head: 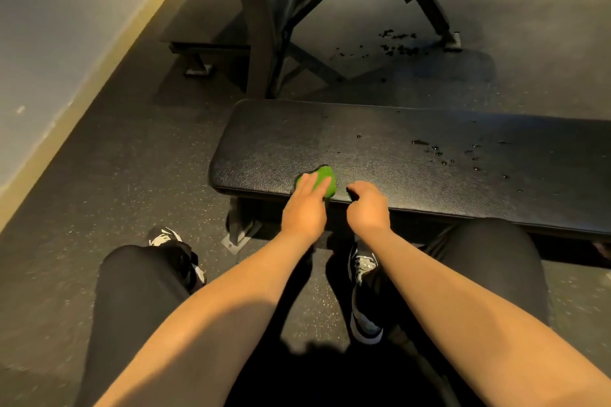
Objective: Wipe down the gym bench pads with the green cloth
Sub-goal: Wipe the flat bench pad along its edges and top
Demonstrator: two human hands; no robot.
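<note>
The left hand (305,205) lies flat with straight fingers pressing on the green cloth (326,179), which sits bunched near the front edge of the black bench pad (281,149), toward its left end. Just beside it, the right hand (368,208) rests on that front edge with fingers curled under; whether they grip anything cannot be told. Water drops (439,152) speckle the pad farther right.

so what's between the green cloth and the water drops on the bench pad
In the head view, mostly bare black bench pad. The right hand rests at its near edge just right of the green cloth, short of the water drops.
</note>
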